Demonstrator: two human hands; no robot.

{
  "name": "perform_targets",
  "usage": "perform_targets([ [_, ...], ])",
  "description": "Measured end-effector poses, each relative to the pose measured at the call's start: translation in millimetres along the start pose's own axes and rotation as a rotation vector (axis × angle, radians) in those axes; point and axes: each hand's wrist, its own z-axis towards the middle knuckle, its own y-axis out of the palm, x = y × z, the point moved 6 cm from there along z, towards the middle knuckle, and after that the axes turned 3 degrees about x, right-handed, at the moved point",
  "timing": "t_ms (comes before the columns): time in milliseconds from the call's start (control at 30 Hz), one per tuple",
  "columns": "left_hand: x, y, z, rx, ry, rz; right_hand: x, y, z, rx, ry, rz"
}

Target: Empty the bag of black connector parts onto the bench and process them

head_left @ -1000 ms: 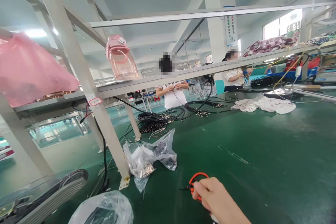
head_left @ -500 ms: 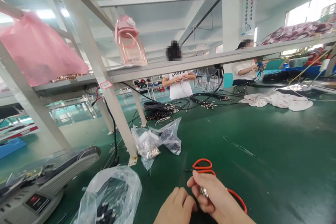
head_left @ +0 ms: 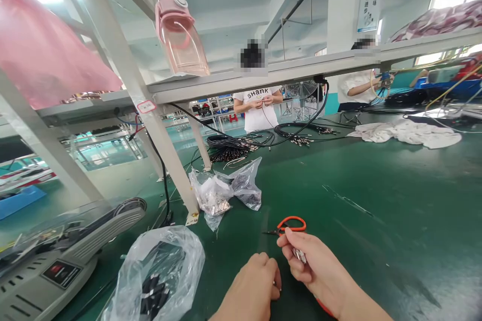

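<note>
My right hand [head_left: 320, 271] is closed around a few small silvery metal pieces [head_left: 299, 255], which show between the curled fingers. Beside it on the left, my left hand [head_left: 254, 281] is closed with its back up and fingers curled down near the tabletop. A tiny bright spot shows at its fingertips, but what it holds is hidden. Orange-handled scissors [head_left: 291, 219] lie on the green table [head_left: 339, 195] just beyond my right hand, which covers part of them. An open clear plastic bag [head_left: 188, 256] with black small parts [head_left: 154, 293] stands to the left of my left hand.
Small plastic bags of parts [head_left: 213, 193] lie by the shelf post [head_left: 161, 145]. A grey device [head_left: 60, 266] sits at left. Bundled black cables [head_left: 229, 148] and a white cloth [head_left: 406, 133] lie farther back. A pink bottle [head_left: 183, 35] stands on the shelf. Two people work beyond.
The view has tilted down slightly. My right hand has moved a little apart from my left hand, still holding the metal pieces. The left hand has turned slightly, its fingers still curled.
</note>
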Motion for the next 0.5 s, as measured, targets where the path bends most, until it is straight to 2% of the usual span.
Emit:
perform_targets([
  [133,-1.9,-1.5,2.7,0.024,-0.027,0.03,4.7,-2.1,3.5,0.033,0.018,0.062],
  [267,-4.0,-26.6,-0.2,0.103,-0.085,-0.036,11.5,1.6,1.8,0.057,0.066,0.132],
  [367,9.4,-50.5,-0.4,0.209,-0.014,-0.154,18.2,12.4,-3.0,0.009,0.134,0.204],
  [500,28.3,-60.4,7.3,0.204,0.105,-0.281,20.9,21.1,-5.6,-0.04,0.175,0.292],
])
